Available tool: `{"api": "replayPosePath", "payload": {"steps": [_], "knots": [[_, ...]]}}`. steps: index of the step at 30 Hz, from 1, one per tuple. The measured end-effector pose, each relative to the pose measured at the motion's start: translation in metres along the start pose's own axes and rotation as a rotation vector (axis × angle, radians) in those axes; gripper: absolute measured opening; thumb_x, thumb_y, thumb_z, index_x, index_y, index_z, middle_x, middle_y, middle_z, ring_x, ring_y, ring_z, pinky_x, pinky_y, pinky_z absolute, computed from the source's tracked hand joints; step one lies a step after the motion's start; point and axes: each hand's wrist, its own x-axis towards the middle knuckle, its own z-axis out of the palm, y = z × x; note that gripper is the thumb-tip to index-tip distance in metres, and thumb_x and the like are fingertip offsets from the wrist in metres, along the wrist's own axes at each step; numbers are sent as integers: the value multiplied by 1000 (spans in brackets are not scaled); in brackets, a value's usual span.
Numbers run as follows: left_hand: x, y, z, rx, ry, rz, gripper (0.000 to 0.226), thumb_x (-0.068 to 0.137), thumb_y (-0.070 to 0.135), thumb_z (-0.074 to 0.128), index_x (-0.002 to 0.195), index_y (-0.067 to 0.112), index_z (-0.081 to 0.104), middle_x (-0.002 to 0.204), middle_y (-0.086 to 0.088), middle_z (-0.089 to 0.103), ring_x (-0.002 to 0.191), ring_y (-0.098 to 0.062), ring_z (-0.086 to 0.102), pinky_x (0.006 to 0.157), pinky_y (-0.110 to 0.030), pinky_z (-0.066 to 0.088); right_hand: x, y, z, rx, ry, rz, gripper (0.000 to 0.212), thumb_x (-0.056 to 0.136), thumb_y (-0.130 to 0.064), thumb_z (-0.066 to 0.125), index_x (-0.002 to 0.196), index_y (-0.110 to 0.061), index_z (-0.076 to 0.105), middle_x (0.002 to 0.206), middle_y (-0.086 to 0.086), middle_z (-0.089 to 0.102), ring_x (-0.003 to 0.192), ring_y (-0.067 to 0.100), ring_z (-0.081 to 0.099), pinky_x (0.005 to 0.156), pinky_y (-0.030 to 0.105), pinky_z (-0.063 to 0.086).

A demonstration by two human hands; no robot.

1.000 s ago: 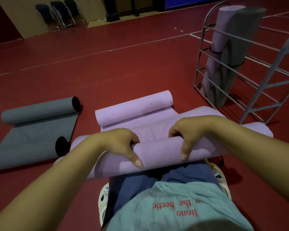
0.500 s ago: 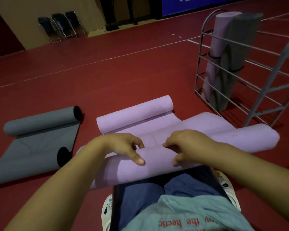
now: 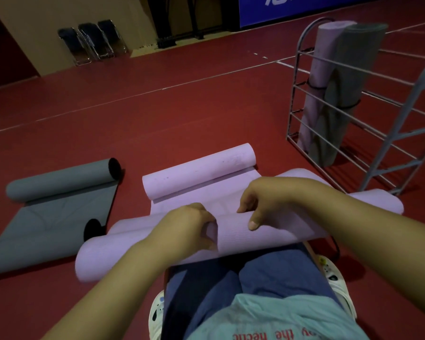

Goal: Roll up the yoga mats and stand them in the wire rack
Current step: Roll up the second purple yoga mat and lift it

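A purple yoga mat lies across the red floor in front of my knees, its near end rolled into a tube and its far end curled into a second roll. My left hand grips the near roll with curled fingers. My right hand rests on the top of the same roll, fingers bent over it and thumb pressing its front. A grey mat lies to the left, curled at both ends. The wire rack stands at the right with a purple rolled mat and a grey rolled mat upright inside.
Red sports floor with white lines stretches ahead. Folded chairs lean on the far wall beside a blue banner. The rack's blue-grey frame comes close to the mat's right end. My knees and white shoes are just behind the roll.
Both hands have pushed the near roll forward, so it is thicker and closer to the far roll. The hands have shifted round the roll, and the camera has tilted up slightly.
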Motion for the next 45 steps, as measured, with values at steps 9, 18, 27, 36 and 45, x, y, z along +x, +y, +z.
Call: {"api": "replayPosePath", "payload": {"steps": [9, 18, 27, 36, 45], "knots": [[19, -9, -10, -75, -83, -97, 45, 70, 40, 80, 110, 25, 68, 102, 7, 66, 94, -14, 60, 81, -27, 47, -34, -11, 35, -309, 325, -74, 38, 82, -37, 65, 118, -24, 61, 123, -8, 59, 112, 15, 54, 92, 34, 46], [44, -25, -19, -203, -221, -137, 42, 76, 32, 77, 115, 18, 67, 96, 12, 64, 89, -8, 58, 82, -22, 44, -15, -3, 34, -207, 296, -48, 61, 78, -40, 72, 134, -26, 51, 133, -4, 54, 120, 17, 50, 98, 30, 40], [23, -16, -17, -21, 16, -134, 43, 73, 37, 77, 112, 22, 68, 108, 4, 66, 98, -14, 59, 81, -23, 45, 2, 2, 2, -42, 155, -14, 58, 70, -35, 81, 123, -25, 62, 116, -10, 64, 102, 10, 59, 92, 27, 48], [43, -30, -20, -71, -139, -166, 55, 70, 41, 80, 119, 20, 65, 114, 4, 67, 102, -16, 60, 92, -31, 47, 8, 0, -3, -173, 163, -1, 45, 77, -40, 72, 119, -25, 64, 114, -8, 66, 100, 15, 60, 90, 35, 50], [67, -51, -28, -174, -254, -155, 43, 73, 39, 79, 111, 20, 69, 99, 12, 64, 93, -9, 58, 84, -21, 43, 3, 5, 27, -268, 349, -36, 59, 78, -39, 71, 131, -21, 52, 131, -1, 54, 118, 20, 51, 96, 36, 44]]}}
